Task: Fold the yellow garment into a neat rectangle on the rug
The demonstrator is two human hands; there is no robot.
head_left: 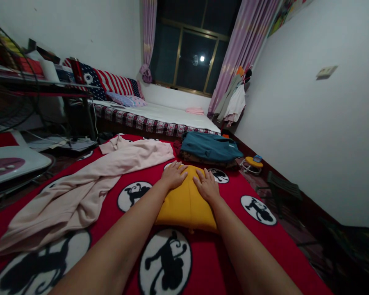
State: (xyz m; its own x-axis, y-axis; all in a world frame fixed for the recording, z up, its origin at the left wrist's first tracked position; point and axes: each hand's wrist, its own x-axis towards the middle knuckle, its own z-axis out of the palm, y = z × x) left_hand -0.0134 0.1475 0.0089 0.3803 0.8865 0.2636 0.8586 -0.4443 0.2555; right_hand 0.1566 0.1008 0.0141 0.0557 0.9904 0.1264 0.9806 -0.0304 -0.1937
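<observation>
A folded yellow garment (186,205) lies on a red blanket (230,250) printed with black-and-white cartoon circles. My left hand (173,175) rests flat on the garment's far left part, fingers stretched out. My right hand (206,185) presses flat on its far right part, fingers also spread. Neither hand grips anything. Both forearms reach forward from the bottom of the view.
A pale pink garment (80,192) lies spread out to the left on the blanket. A folded teal garment (209,146) sits on a dark pile beyond the yellow one. Behind is a bed (160,114), left a fan (6,82) and shelf, right a small yellow stool (253,162) and a white wall.
</observation>
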